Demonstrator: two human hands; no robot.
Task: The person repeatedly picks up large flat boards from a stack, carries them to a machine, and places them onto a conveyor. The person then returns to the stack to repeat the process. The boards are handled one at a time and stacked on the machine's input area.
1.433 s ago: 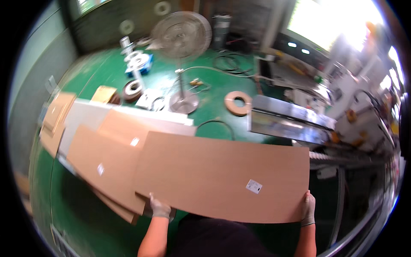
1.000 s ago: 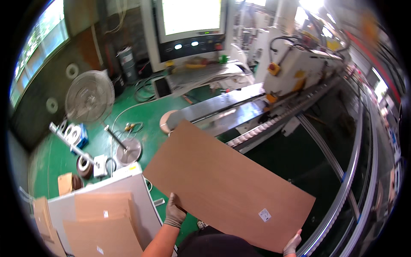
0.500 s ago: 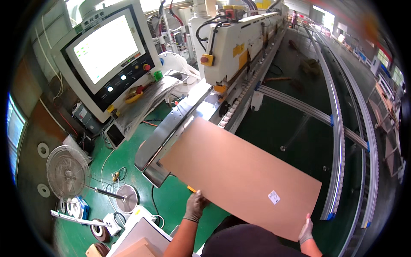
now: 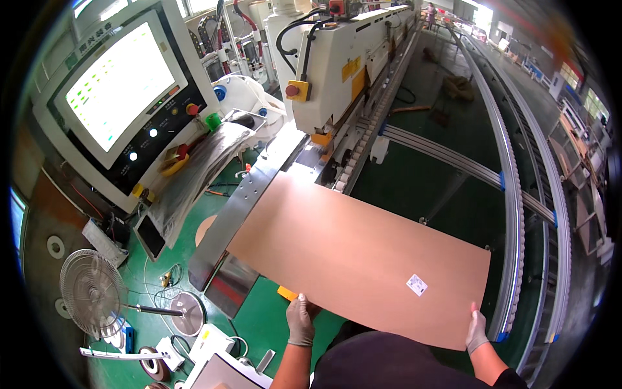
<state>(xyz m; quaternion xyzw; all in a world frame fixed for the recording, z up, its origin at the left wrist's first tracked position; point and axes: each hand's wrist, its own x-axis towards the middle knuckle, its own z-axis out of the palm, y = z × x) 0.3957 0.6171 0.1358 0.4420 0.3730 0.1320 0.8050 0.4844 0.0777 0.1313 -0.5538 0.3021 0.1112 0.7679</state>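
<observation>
A large flat brown board (image 4: 363, 253) with a small white label (image 4: 416, 285) lies slanted across the front of me. Its far left end rests at the metal infeed table (image 4: 228, 243) of a long white machine (image 4: 350, 71). My left hand (image 4: 300, 321), in a light glove, grips the near edge left of centre, thumb on top and fingers hidden underneath. At the near right corner my right hand (image 4: 476, 329), also gloved, holds the right edge with the thumb up; its other fingers are mostly under the board.
A control panel with a lit screen (image 4: 120, 81) stands at the left. Below it are a round fan (image 4: 95, 294) on its base (image 4: 188, 314) and cables on the green floor. Metal roller rails (image 4: 512, 259) run along the right. A red stop button (image 4: 293, 91) sits on the machine.
The view has shifted, with the control panel now further left and larger. The board's near right corner appears slightly higher in the picture. Both hands keep hold of the board.
</observation>
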